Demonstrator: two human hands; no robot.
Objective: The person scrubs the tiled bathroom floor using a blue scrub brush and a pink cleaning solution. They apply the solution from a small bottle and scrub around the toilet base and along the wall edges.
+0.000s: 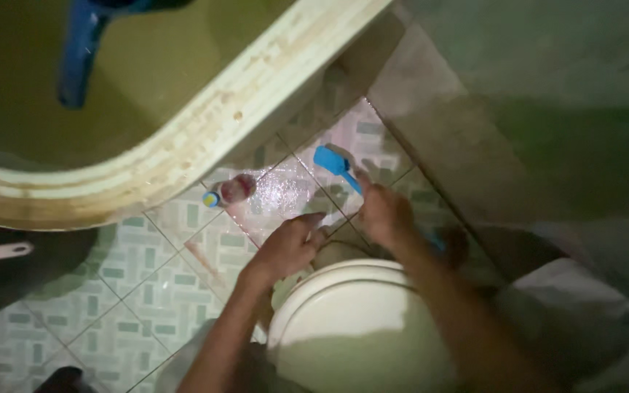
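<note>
We've got our right hand (pixel 384 212) wrapped shut around the handle of a bright blue plastic scrubbing brush (pixel 335 164), fingers pressed together on the grip, and the brush head is angled down at the patterned green-and-white tiled floor (pixel 140 291), right where it meets the dull grey wall (pixel 445 138), touching or all but touching the tiles. Our left hand (pixel 291 244) is down just beside it, fingers loosely curled with 1 or 2 fingertips reaching forward over the tiles; it pinches nothing that we can see, though whether it presses on the floor or on the seat edge we cannot tell. Both forearms pass over the pale cream oval toilet lid (pixel 351 327), which sits shut below us. Ahead of the hands the tiles glisten wet, so we judge the scrubbing is well underway on that patch, while the duller tiles off to the left look not yet reached. A small clear bottle with a blue cap (pixel 231 191) lies on its side on the wet tiles, near the curved cream rim of a large water tub (pixel 205 124), where a blue plastic dipper (pixel 81 44) rests in the greenish water.
</note>
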